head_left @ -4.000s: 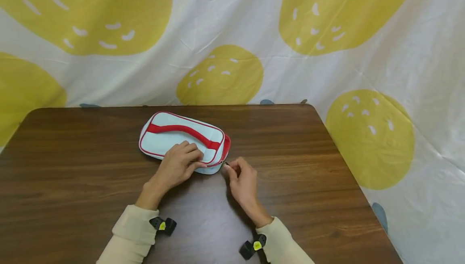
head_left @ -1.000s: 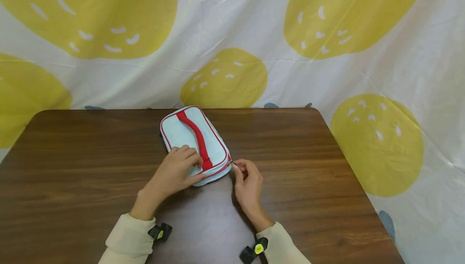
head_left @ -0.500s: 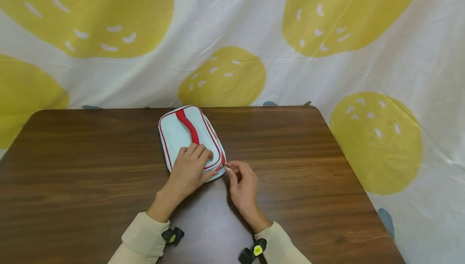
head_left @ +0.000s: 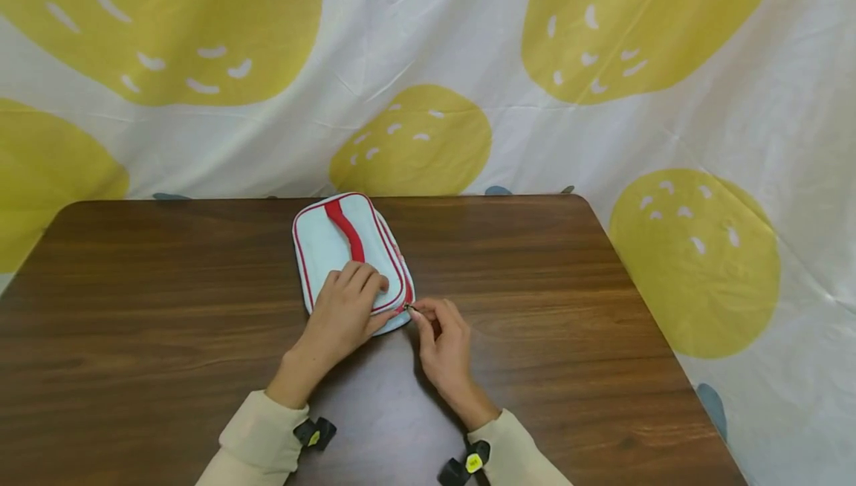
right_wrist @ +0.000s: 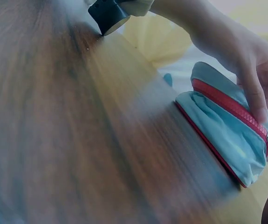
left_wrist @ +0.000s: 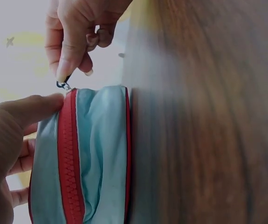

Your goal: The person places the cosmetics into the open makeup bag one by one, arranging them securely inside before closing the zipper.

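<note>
A pale blue pouch (head_left: 314,248) with red piping and a red strap handle (head_left: 345,232) lies on the table, its long side running front to back. My left hand (head_left: 344,308) holds its near end, fingers over the top and thumb pressed at the red zipper (left_wrist: 68,158). In the left wrist view the teeth along this near side look meshed. At the near right corner sits the slider, and my right hand (head_left: 446,348) pinches its dark zipper pull (left_wrist: 63,84) between thumb and index finger. The left hand covers the near part of the handle.
The brown wooden table (head_left: 167,308) reaches back to a white curtain (head_left: 414,40) printed with large yellow fruit. The pouch's far end lies close to the table's back edge. A black wrist camera (head_left: 316,434) is strapped at each cream sleeve.
Over four seconds the pouch has turned clockwise, its far end swinging toward the back. My left hand has shifted farther onto its top. Lately my right hand and the pull have edged left.
</note>
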A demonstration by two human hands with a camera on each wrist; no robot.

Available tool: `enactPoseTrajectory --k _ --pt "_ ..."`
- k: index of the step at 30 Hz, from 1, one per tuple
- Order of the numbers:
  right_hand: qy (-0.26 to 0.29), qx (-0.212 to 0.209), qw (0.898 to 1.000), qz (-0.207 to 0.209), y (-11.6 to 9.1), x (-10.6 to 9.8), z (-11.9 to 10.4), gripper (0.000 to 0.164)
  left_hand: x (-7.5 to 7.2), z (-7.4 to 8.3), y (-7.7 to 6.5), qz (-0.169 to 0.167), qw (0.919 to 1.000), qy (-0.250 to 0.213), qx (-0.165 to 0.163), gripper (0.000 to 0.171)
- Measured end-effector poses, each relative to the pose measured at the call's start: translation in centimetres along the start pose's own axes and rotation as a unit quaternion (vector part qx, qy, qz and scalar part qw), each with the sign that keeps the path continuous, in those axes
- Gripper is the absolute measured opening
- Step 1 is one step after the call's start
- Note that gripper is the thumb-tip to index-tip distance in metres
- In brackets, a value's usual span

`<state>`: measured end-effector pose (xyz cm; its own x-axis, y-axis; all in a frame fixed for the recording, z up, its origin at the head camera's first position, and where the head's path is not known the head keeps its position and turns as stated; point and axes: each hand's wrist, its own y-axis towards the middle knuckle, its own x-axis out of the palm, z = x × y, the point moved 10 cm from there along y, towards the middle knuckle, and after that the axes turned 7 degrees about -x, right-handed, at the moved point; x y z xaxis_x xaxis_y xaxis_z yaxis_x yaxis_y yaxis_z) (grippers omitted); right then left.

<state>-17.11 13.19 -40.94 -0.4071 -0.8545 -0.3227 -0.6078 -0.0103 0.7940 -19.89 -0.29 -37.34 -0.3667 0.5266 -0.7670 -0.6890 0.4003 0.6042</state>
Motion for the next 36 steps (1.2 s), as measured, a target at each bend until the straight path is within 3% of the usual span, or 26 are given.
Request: enactPoseTrajectory --k 7,12,23,36 --pt "-0.004 -0.016 1.000 0.012 0.2 -0.4 -0.5 0.012 -0.2 0.2 0.0 -0.004 1.0000 -0.002 0.006 0.035" --pt "-0.014 -0.020 1.000 0.017 0.3 -0.4 -0.5 0.011 -0.8 0.2 0.1 0.011 0.9997 -0.010 0.020 0.028" --pt "-0.041 -0.007 0.999 0.005 0.3 0.4 0.0 0.009 -1.6 0.3 -0.4 0.023 0.9986 -0.011 0.046 0.013" --pt "-0.047 0.035 0.998 0.001 0.5 -0.2 1.5 0.010 -1.7 1.0 -0.8 -0.016 0.9956 -0.039 0.084 0.014"
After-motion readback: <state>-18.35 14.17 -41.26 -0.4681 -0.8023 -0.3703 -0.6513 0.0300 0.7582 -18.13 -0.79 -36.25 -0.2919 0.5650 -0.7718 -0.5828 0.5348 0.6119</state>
